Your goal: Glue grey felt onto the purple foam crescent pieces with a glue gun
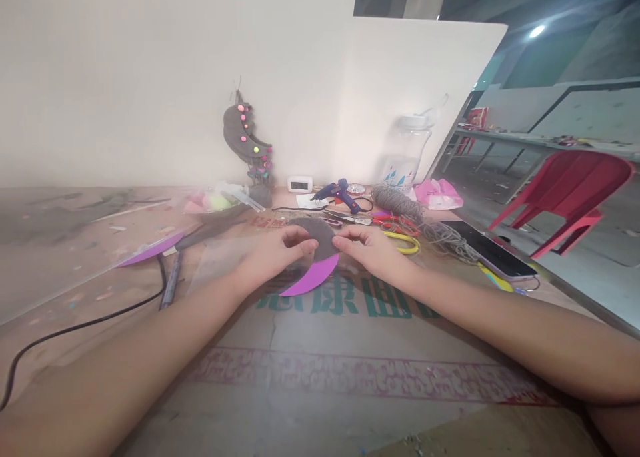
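Note:
Both my hands reach out over a cardboard sheet (320, 350) printed with green characters. My left hand (280, 251) and my right hand (367, 249) pinch the two sides of a dark grey round disc (323, 235). The disc overlaps a purple crescent-shaped piece (315, 278), which shows below it. The fingers of both hands are closed on the disc's edge.
Behind the disc lie a blue glue gun (340, 193), scissors (350, 218), grey yarn (400, 207) and a phone (487, 249). A grey crescent decoration with beads (245, 137) leans on the wall. A second purple piece (150, 249) and a black cable (90, 323) lie left. A red chair (570, 193) stands right.

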`<state>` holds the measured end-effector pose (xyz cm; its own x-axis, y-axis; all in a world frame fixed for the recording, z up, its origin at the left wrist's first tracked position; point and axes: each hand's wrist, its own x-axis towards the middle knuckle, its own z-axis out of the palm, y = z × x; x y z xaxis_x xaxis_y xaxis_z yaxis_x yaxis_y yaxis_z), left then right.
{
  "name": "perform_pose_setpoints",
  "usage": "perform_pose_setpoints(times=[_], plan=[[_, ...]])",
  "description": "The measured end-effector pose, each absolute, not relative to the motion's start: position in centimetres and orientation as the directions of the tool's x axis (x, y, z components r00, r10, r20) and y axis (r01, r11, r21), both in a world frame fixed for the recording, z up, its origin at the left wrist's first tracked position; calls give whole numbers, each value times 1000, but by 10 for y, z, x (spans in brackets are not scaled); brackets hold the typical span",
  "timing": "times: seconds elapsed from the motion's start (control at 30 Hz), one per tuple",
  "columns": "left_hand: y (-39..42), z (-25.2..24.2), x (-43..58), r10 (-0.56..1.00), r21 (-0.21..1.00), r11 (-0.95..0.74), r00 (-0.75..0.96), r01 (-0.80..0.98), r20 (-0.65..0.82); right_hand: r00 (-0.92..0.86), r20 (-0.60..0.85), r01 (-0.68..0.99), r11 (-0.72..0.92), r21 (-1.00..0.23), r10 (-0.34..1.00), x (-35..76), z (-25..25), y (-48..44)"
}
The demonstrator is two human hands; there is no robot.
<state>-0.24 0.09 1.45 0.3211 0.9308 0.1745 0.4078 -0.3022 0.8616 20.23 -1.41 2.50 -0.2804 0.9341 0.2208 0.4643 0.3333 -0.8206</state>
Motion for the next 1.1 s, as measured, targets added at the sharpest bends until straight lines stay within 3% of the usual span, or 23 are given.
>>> perform_pose_setpoints(times=[0.07, 0.23, 0.43, 0.97, 1.1], plan=[[2, 14, -3, 926, 849, -298, 347, 437, 146, -290, 242, 454, 356, -817, 926, 201, 25, -15], [0, 14, -4, 947, 823, -313, 226, 474, 229, -370, 301, 412, 445, -795, 879, 206, 20, -10], [0, 13, -4, 945, 813, -322, 218, 484, 244, -359, 237, 382, 374, -845, 903, 208, 20, -9], [-1, 15, -3, 937, 813, -340, 248, 473, 247, -380, 194, 451, 364, -815, 905, 205, 20, -12], [-3, 16, -2, 951, 864, -286, 236, 413, 202, -331, 329, 430, 451, -782, 885, 207, 19, -11]])
